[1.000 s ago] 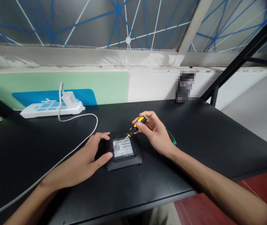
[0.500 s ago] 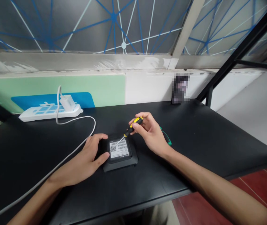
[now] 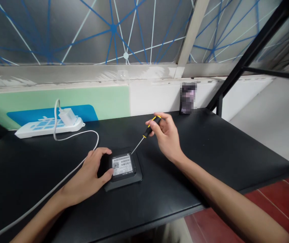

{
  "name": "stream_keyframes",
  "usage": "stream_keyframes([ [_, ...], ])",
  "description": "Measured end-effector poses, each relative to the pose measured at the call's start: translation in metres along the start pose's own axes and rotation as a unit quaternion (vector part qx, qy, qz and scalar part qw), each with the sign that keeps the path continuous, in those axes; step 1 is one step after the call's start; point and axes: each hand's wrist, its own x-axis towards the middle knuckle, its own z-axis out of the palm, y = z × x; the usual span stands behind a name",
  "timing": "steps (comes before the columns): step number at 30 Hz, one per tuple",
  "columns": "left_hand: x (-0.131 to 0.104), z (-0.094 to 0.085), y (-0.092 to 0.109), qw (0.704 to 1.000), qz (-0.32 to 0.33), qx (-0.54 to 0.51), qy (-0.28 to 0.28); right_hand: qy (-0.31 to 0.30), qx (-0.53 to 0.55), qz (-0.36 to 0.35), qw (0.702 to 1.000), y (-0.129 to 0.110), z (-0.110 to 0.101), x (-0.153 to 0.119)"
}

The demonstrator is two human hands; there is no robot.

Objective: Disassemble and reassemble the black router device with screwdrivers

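A black square electronic device (image 3: pixel 138 176) lies on the black table, its face with a white printed label (image 3: pixel 120 165) turned up. My left hand (image 3: pixel 90 177) grips the device's left side, with the thumb at the lower left and the forefinger at the upper left. In my right hand (image 3: pixel 169 140) is a screwdriver (image 3: pixel 153 126) with a black and yellow handle, pinched between thumb and fingers. Its thin metal shaft slants down to the left, and the tip is at the device's upper right corner. Whether the tip touches a screw is too small to tell.
A white power strip (image 3: pixel 43 130) with a plugged-in charger (image 3: pixel 67 116) lies at the back left. The charger's white cable (image 3: pixel 58 184) runs across the table and passes behind my left hand. A pixelated dark object (image 3: pixel 188 98) stands against the wall.
The screwdriver tip has moved from near my left thumb to the device's upper right corner. My view has shifted slightly. A green-edged item beside my right hand no longer shows.
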Motion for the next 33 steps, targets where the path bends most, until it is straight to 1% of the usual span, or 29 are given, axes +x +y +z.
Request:
stream_keyframes([
  [2,-0.001,0.001,0.002,1.000,0.005,0.002,-0.002,0.019,-0.027,-0.035,0.999,-0.001,-0.006,0.005],
  [4,-0.002,0.001,0.003,1.000,0.013,0.005,-0.005,0.022,-0.038,-0.052,0.998,-0.001,-0.010,0.008],
  [7,-0.003,0.000,0.002,1.000,0.023,0.012,-0.001,0.018,-0.052,-0.064,0.996,0.000,-0.011,0.008],
  [10,-0.005,-0.002,0.001,0.999,0.031,0.013,-0.006,0.005,-0.058,-0.058,0.997,0.002,-0.009,0.006],
  [13,-0.006,-0.006,0.001,0.999,0.035,0.012,-0.021,-0.007,-0.052,-0.054,0.997,0.003,-0.006,0.003],
  [16,-0.008,-0.009,0.002,0.998,0.035,0.007,-0.050,-0.010,-0.049,-0.055,0.997,0.003,-0.005,0.002],
  [20,-0.009,-0.010,0.003,0.994,0.055,0.018,-0.087,-0.020,-0.057,-0.059,0.996,0.000,-0.005,-0.001],
  [22,-0.009,-0.008,0.002,0.994,0.065,0.028,-0.085,-0.033,-0.061,-0.073,0.995,-0.002,-0.004,-0.004],
  [26,-0.008,-0.004,0.001,0.994,0.082,0.036,-0.061,-0.053,-0.079,-0.098,0.991,-0.004,-0.001,-0.007],
  [30,-0.006,-0.003,0.004,0.993,0.088,0.043,-0.060,-0.039,-0.101,-0.121,0.987,0.001,0.002,-0.005],
  [33,-0.002,-0.003,0.007,0.992,0.097,0.055,-0.061,-0.041,-0.080,-0.115,0.989,0.007,0.003,0.000],
])
